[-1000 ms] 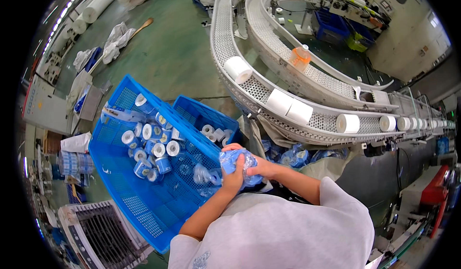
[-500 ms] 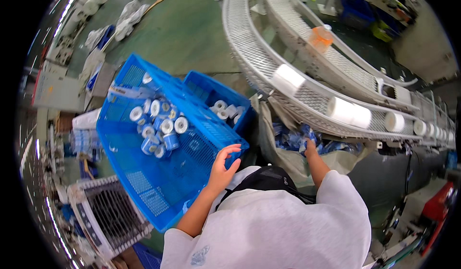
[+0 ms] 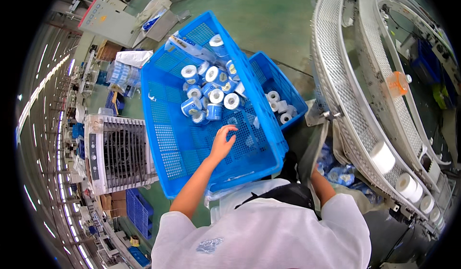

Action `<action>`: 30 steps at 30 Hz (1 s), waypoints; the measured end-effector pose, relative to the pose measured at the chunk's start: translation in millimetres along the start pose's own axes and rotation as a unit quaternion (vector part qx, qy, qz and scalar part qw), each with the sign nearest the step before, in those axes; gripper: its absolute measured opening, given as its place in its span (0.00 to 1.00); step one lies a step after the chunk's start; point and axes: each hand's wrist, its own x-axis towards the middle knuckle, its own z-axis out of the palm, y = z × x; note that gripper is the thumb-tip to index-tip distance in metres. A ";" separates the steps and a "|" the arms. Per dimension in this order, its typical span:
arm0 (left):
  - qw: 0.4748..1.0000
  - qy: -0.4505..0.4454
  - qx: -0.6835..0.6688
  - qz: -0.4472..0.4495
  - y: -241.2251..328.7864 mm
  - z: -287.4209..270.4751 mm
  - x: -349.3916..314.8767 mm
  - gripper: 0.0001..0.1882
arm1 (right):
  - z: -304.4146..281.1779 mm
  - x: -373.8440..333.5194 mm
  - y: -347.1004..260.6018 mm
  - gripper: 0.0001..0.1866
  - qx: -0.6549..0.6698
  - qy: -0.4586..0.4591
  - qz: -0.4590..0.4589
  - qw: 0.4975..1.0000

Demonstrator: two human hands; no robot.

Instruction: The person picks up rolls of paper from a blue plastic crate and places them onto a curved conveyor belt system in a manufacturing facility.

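My left hand (image 3: 224,141) reaches over the large blue plastic crate (image 3: 168,166). It is open, the fingers a little curled and thumb apart, holding nothing. Farther in, several paper rolls (image 3: 214,111) in blue-and-white wrapping lie heaped in the crate. My right forearm (image 3: 322,185) reaches down beside an upright beige sack (image 3: 314,149); the sack's wall hides that hand, so I cannot see its fingers. Blue plastic-wrapped pieces (image 3: 341,175) lie inside the sack.
A smaller blue crate (image 3: 300,108) with bare white rolls stands right of the large one. On the right, a curved conveyor (image 3: 331,67) carries white rolls (image 3: 382,157), and an orange jug (image 3: 397,84) sits on the farther track. An air cooler (image 3: 120,149) stands at the left.
My view has turned left, so things sit farther right. My left hand has moved from the crate's near right rim to over its inside. My right hand, earlier on blue wrap, is now hidden.
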 end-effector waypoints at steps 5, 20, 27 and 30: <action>0.982 0.003 0.026 -0.190 -168.2 -3.3 28.3 0.18 | -22.9 -2.6 27.2 0.25 0.020 -0.014 0.026 0.999; 0.744 -0.159 0.607 -0.230 -396.5 -95.8 170.2 0.32 | -68.3 -177.0 -38.3 0.19 0.130 0.384 0.305 0.862; 0.763 -0.152 0.600 -0.184 -418.6 -116.6 152.6 0.34 | -88.7 -174.2 -59.9 0.19 0.133 0.412 0.301 0.850; 0.907 0.138 -0.140 -0.374 -406.3 -130.9 153.4 0.31 | -142.0 -141.6 -81.2 0.18 0.183 0.476 0.245 0.825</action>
